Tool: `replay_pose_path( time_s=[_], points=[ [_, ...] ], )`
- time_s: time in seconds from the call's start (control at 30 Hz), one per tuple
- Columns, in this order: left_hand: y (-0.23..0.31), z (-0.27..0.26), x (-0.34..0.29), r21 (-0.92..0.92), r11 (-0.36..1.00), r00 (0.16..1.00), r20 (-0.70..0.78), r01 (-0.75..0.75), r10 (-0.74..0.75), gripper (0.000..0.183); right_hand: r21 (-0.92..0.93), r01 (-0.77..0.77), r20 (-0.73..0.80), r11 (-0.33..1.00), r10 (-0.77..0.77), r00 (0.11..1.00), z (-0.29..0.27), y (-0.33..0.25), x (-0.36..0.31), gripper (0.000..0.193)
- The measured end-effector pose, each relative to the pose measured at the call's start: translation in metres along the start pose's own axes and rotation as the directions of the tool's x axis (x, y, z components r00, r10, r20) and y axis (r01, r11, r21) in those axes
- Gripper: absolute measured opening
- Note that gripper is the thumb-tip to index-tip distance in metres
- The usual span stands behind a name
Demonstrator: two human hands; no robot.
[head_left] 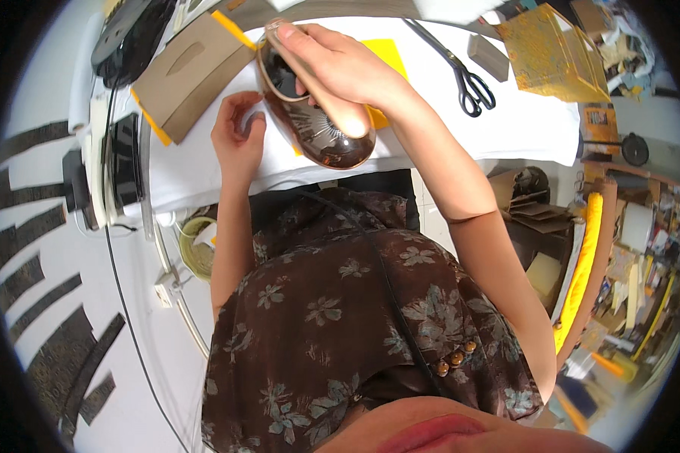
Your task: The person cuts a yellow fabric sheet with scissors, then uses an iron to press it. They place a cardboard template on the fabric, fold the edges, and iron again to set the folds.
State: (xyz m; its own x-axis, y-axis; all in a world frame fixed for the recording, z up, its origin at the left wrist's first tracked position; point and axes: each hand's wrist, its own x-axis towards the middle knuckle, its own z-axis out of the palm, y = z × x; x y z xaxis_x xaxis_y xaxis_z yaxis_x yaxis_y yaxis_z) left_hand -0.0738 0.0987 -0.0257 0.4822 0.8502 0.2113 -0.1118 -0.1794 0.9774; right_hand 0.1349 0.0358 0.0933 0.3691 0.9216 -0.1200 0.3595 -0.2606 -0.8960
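Far left: dark strips (61, 351) lie spaced apart on a white surface. Next, a brown panel (204, 79) with yellow edges, set at a slant on the white tablecloth (525, 136).

My left hand (236, 142) is just beside the panel, fingers curled loosely, thumb apart from them; nothing seen in it. Its fingertips are close to the dish's edge; cannot tell if they touch.

Middle: the brown glazed dish (321, 143), long and rounded, a round cup-like part at its far left, fine lines fanning over the near part. Its long axis slants from far left to near right.

Above it, the wooden tool (341, 113), gripped in my right hand (344, 66), thumb lying along its far end. Long axis slants much as the dish does; the thick rounded end points toward me and rightward.

Right: yellow sheet (387, 57) behind my wrist, black scissors (468, 83) with handles nearer me, grey block (488, 57), gold patterned box (551, 57).
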Motion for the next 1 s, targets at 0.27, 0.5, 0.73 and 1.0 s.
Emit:
replay_pose_path(
  time_s=[0.27, 0.5, 0.73, 1.0],
  points=[
    [0.001, 0.001, 0.003, 0.003, 0.998, 0.998, 0.008, 0.066, -0.066, 0.026, -0.836, -0.196, -0.483, 0.513, -0.515, 0.708, -0.121, 0.179, -0.015, 0.031],
    [0.000, -0.003, 0.001, 0.026, 0.998, 0.998, -0.005, 0.061, -0.061, 0.025, -0.804, -0.200, -0.497, 0.559, -0.448, 0.743, -0.181, 0.213, -0.043, 0.027],
    [0.000, -0.006, 0.002, 0.057, 0.998, 0.999, -0.010, 0.037, -0.037, 0.023, -0.395, 0.276, -0.492, 0.876, -0.456, 0.742, -0.068, 0.056, -0.046, 0.031],
    [0.000, -0.004, 0.002, 0.028, 0.998, 0.999, 0.004, 0.051, -0.051, 0.022, -0.382, 0.335, 0.151, 0.861, -0.300, 0.942, -0.015, -0.027, -0.023, 0.077]
  ],
)
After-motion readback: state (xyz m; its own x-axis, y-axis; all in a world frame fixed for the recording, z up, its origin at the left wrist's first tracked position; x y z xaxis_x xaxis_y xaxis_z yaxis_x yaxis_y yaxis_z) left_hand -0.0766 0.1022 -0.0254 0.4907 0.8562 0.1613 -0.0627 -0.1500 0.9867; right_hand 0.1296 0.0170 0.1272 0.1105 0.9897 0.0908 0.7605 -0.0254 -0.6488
